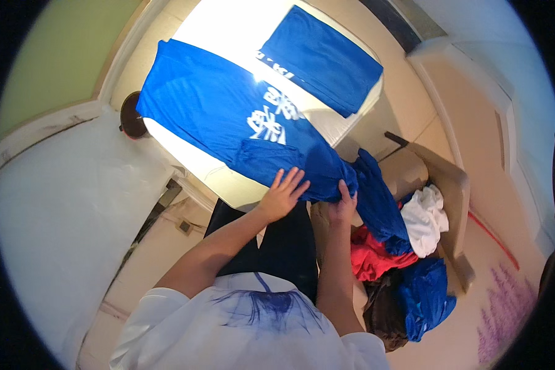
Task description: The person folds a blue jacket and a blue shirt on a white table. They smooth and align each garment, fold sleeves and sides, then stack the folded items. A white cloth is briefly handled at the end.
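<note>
A blue T-shirt (pixel 191 92) with white printing lies spread across the white table (pixel 197 166), one sleeve folded in over its body. My left hand (pixel 282 196) rests on the shirt's near edge, fingers spread and flat. At the near right corner my right hand (pixel 342 208) grips the shirt, thumb on top; its other fingers are hidden under the cloth. Blue fabric hangs off the table just right of that hand, and I cannot tell whether it belongs to the same shirt. A folded blue garment (pixel 324 61) lies flat at the far right of the table.
To my right, a beige chair (pixel 456 216) holds a heap of clothes: a white garment (pixel 425 222), a red one (pixel 376 256), a dark brown one (pixel 385 308) and a blue one (pixel 425 296). A dark round object (pixel 131 116) stands by the table's left edge.
</note>
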`<state>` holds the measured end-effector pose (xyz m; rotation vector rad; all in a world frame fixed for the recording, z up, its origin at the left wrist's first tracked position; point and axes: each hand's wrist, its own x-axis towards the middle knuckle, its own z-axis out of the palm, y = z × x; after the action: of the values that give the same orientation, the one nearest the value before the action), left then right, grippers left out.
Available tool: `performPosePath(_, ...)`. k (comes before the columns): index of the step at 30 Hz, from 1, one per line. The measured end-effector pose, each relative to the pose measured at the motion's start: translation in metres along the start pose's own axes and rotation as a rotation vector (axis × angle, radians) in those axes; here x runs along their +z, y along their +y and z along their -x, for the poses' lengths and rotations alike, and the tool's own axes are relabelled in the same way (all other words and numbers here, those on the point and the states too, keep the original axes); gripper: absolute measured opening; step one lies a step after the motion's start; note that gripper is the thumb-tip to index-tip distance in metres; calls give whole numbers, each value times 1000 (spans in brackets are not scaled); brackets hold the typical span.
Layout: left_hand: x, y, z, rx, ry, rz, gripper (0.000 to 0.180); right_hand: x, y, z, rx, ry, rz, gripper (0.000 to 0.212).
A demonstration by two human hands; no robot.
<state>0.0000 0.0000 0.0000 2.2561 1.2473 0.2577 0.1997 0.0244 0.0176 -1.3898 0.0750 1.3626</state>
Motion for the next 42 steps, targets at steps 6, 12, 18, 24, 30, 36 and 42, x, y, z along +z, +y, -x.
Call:
performPosePath(6,-17,8,-5,-4,5,114,70,1,-11,-8,-4,25,135,42)
performPosePath(12,-53,-21,9,-138,-35,178,68,1,-14,-19,-35,42,216,46)
performPosePath(18,-98,-101,54,-258,55,-30,56,24,-23,-19,-24,127,286,50)
performPosePath(24,-118,-158,85,-448,260,-68,47,6,-8,-47,-321,222,946,47)
performPosePath(30,-133,-249,117,-958,752,24,43,120,53,18,-1085,-320,1441,46)
performPosePath(36,-175,-325,103,-1224,1422,981,51,221,185,82,-971,-898,1595,47)
performPosePath(42,-208,-365,97,-1240,1271,1328,20,228,240,79,-1147,-690,1813,37)
